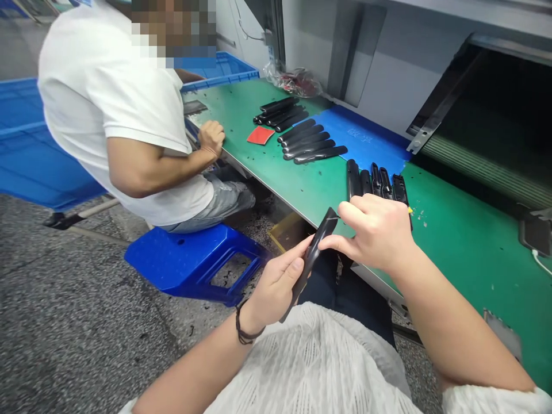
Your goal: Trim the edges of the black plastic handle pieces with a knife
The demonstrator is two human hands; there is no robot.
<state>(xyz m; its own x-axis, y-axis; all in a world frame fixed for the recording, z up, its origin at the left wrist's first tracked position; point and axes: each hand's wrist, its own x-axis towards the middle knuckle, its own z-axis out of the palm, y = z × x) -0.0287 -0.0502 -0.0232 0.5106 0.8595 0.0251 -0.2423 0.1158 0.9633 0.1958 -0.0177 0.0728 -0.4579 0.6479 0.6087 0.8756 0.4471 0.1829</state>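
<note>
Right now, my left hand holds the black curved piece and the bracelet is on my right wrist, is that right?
No: the cord bracelet is on your left wrist, not your right, as the head view shows. Your left hand does hold the black curved piece.

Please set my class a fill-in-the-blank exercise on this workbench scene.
1. The right hand touches the black moulded piece held in the ____ hand.
2. The small square pad on the green workbench is ____.
3. The seated co-worker wears a ____ T-shirt.
4. The stool beneath the co-worker is ____.

Missing words: left; red; white; blue.
</note>
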